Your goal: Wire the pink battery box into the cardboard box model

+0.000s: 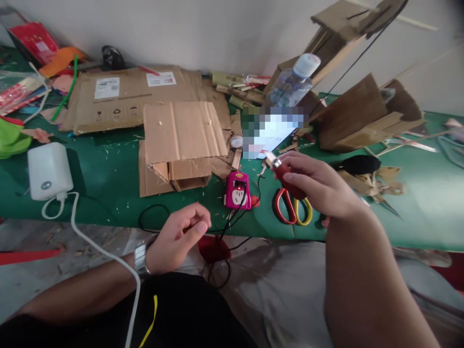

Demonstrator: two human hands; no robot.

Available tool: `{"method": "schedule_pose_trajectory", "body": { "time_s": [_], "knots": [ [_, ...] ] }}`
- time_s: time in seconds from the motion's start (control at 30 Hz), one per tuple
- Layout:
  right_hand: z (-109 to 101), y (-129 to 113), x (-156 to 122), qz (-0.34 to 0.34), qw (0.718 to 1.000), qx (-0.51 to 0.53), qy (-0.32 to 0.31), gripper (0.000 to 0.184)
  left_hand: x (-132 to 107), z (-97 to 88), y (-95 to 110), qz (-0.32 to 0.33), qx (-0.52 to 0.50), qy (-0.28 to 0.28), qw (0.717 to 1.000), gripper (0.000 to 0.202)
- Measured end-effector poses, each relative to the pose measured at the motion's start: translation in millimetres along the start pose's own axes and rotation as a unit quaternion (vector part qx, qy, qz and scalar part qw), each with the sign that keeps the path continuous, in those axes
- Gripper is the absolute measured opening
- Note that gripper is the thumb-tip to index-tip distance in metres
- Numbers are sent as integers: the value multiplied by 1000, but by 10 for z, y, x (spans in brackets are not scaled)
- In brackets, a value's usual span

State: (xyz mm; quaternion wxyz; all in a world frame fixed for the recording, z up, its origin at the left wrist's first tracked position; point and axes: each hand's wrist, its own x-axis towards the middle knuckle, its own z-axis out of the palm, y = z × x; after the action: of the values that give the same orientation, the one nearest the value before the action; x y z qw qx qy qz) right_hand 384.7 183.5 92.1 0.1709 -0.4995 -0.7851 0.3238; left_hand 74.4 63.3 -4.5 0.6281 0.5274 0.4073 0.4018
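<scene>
My right hand (315, 181) is wrapped round the red handle of a knife (288, 179), whose short blade points up and left toward a lit phone screen (270, 137). Just below that hand lie scissors (286, 208) with one red and one yellow handle loop. My left hand (179, 237), a metal watch on its wrist, hovers at the table's front edge with its fingers curled in and nothing visible in them. A folded cardboard structure (184, 133) stands beyond it. Between my hands sits a small pink device (237, 191) with a cartoon face and a black cable.
A white power adapter (50, 171) with a white cable is at left, the cable crossing my left forearm. Behind are a flat cardboard box (119, 99), a clear plastic bottle (293, 84) and bamboo pieces (239, 92). An open cardboard box (362, 116) stands at right.
</scene>
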Motion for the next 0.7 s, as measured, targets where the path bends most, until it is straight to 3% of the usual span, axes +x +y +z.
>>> {"method": "schedule_pose_trajectory", "body": {
  "time_s": [0.17,0.27,0.37,0.53,0.7],
  "knots": [
    [33,-106,-36,-61,990,77,-106,25,326,176,-20,-70,-185,0,980,36],
    [83,-120,-24,-67,981,108,-148,28,430,295,-29,-95,-227,-4,969,47],
    [135,-132,-10,-55,979,110,-160,29,484,368,-7,-81,-227,0,971,54],
    [213,-146,2,-100,976,102,-165,28,560,403,99,-26,-198,19,980,61],
    [292,-157,6,-100,975,78,-183,25,602,418,204,-5,-130,61,990,53]
  ]
}}
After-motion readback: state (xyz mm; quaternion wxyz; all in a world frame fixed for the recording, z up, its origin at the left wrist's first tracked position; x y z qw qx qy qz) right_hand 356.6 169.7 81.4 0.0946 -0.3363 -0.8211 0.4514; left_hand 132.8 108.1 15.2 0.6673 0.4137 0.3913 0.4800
